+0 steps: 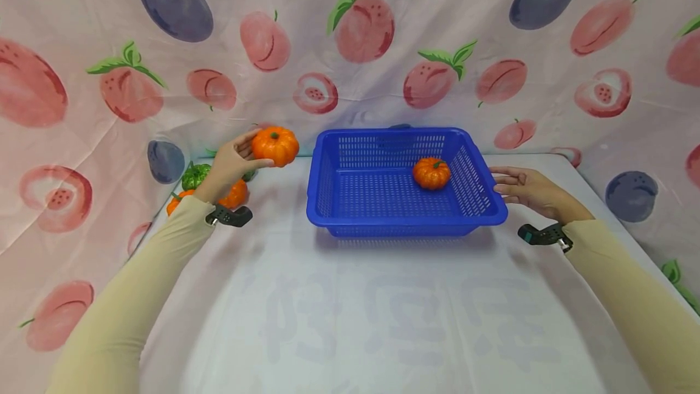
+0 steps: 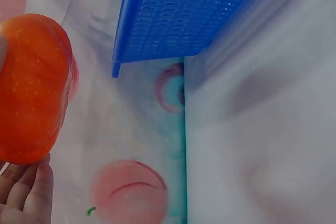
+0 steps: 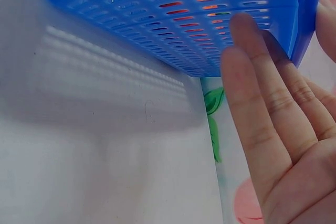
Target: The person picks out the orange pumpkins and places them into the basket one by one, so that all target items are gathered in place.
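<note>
My left hand point(image 1: 231, 160) holds a small orange pumpkin point(image 1: 276, 146) with a green stem, raised to the left of a blue plastic basket point(image 1: 407, 222). In the left wrist view the pumpkin point(image 2: 34, 90) sits at the left edge, with fingers point(image 2: 37, 198) below it. Another orange pumpkin point(image 1: 431, 174) lies inside the basket, toward its right side. My right hand point(image 1: 533, 192) is at the basket's right side. Its fairly straight fingers point(image 3: 257, 98) touch the perforated outer wall point(image 3: 173, 22) in the right wrist view; part of the thumb is cut off.
Behind my left wrist lie a green pumpkin-like vegetable point(image 1: 195, 175) and orange ones point(image 1: 235, 194), partly hidden by the arm. They rest on the white table point(image 1: 383, 309). A fruit-print cloth point(image 1: 377, 90) hangs behind and beside the table.
</note>
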`<state>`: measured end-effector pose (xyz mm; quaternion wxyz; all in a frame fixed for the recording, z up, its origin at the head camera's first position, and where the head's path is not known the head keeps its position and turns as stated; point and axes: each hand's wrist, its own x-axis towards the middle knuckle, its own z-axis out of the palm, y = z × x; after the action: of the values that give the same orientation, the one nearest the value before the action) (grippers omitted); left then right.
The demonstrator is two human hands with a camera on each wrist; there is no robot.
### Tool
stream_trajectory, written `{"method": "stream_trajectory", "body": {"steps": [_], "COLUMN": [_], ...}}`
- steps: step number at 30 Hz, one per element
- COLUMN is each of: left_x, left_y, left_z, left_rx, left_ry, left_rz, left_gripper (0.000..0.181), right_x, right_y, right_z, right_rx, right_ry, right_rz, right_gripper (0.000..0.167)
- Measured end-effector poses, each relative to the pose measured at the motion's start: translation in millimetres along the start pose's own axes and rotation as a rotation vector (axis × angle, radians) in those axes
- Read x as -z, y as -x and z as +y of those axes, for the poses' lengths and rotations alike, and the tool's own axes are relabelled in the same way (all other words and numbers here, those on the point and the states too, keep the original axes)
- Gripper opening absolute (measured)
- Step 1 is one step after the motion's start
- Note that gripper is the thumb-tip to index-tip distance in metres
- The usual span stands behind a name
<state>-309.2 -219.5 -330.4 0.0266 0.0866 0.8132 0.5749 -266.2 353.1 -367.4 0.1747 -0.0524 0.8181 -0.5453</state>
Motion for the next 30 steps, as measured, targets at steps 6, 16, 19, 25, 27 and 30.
{"method": "stream_trajectory", "body": {"steps": [6,16,19,25,27,30], "left_x": [-2.6,-10.8,-14.5,-22.9,-26.1,-31.2], "left_y": [-1.6,-7.2,-7.9,-9.5,-10.3,-11.5], "left_z": [10.6,28.4,33.5,42.5,45.4,49.9], "left_rx": [-0.049,-0.075,-0.081,-0.113,-0.129,-0.149], "left_ry": [-0.018,-0.067,-0.071,-0.046,-0.043,-0.05], "left_rz": [-0.027,-0.081,-0.106,-0.158,-0.17,-0.187], "left_gripper": [0.075,0.076,0.076,0.076,0.074,0.073], "right_x": [0,-1,0,-1,-1,0], "right_y": [0.8,1.5,1.3,0.5,0.8,0.6], "right_z": [-1,-1,-1,-1,-1,-1], "right_rx": [-0.003,0.002,0.005,-0.005,-0.008,-0.007], "right_ry": [-0.005,-0.005,0.002,0.005,0.005,-0.002], "right_rz": [0.005,0.001,0.002,0.002,0.003,0.0], "right_gripper": [0.072,0.071,0.071,0.072,0.072,0.072]}}
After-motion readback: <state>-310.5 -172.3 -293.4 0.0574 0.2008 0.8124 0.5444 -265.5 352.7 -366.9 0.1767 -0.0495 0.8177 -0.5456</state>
